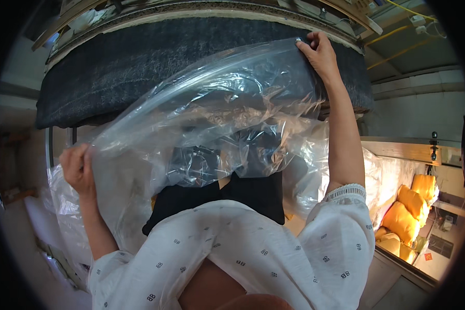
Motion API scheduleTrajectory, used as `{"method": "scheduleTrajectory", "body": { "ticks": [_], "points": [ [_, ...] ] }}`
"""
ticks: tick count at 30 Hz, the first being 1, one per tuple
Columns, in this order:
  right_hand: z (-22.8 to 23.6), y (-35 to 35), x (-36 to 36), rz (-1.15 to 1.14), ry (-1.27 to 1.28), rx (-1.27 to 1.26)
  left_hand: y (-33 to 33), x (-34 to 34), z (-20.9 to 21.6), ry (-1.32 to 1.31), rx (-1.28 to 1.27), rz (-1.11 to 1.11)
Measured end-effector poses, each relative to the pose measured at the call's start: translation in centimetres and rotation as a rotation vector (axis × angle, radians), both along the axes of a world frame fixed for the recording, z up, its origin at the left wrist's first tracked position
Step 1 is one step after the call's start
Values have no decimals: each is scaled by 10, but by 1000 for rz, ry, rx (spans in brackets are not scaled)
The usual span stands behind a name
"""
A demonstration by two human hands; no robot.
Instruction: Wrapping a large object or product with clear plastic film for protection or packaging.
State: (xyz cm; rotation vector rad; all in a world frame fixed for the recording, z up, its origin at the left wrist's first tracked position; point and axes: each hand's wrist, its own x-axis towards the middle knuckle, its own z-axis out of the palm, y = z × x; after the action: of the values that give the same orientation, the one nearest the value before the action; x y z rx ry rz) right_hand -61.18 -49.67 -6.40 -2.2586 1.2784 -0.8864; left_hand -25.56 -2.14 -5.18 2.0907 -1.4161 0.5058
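Head view: left hand (78, 168) is closed, gripping one end of a clear plastic sheet's (227, 116) edge; right hand (320, 56), farther out, pinches the other end, thumb against fingers. Sheet hangs crinkled between them, over the person's black-clothed lap (191, 199), dark cloth (113, 67) behind. Writing: small dark letter motifs repeat across the white blouse (253, 235). Orange-red label (428, 256), far right: too small to read.

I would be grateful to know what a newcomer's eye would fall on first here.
The shiny clear plastic sheet across the middle, stretched between the left hand and the higher right hand. Then the brightly lit yellow bundles at the far right, and the dark cloth-like cover beyond the sheet.
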Motion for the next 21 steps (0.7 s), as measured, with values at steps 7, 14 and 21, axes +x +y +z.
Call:
{"method": "scheduleTrajectory", "body": {
  "ticks": [7,14,21],
  "points": [
    [20,-25,-6,290,-252,269,-36,-25,1,504,-207,133],
    [52,-18,45,-118,-736,-90,-130,46,56,743,-802,24],
    [-17,-33,38,-258,-460,-122,-221,124,-29,670,-393,134]
  ]
}}
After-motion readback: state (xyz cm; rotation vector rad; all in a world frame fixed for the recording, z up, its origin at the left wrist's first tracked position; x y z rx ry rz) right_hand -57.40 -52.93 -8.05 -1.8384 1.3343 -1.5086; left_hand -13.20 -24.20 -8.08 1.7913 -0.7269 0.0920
